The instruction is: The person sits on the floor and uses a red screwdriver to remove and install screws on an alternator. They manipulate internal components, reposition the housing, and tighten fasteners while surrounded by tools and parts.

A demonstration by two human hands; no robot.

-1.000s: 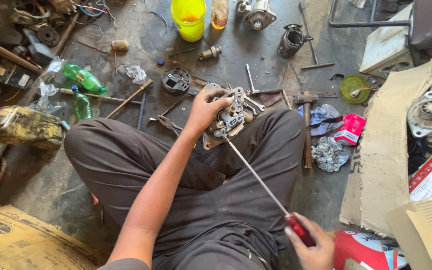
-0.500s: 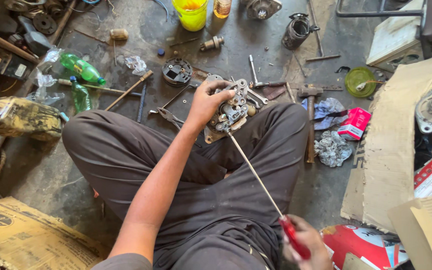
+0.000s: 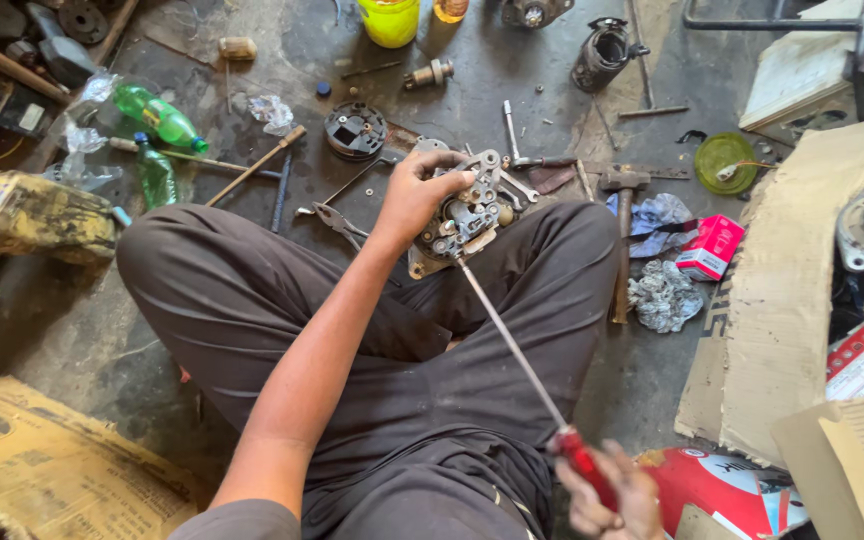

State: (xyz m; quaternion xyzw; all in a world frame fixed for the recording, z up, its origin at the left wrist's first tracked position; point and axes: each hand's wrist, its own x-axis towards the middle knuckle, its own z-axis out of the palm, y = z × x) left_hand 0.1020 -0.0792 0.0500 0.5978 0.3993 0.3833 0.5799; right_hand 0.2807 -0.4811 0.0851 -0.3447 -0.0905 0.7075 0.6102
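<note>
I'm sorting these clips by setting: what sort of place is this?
Most likely a small repair workshop for motor parts, with work done on the floor. A hammer, pliers and loose metal parts lie around, and the left hand steadies a metal assembly.

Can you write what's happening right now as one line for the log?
left hand: grips metal part over crossed legs | right hand: holds red-handled screwdriver, tip at part | floor: hammer, green bottles

Left hand outstretched, right hand fisted.
</note>
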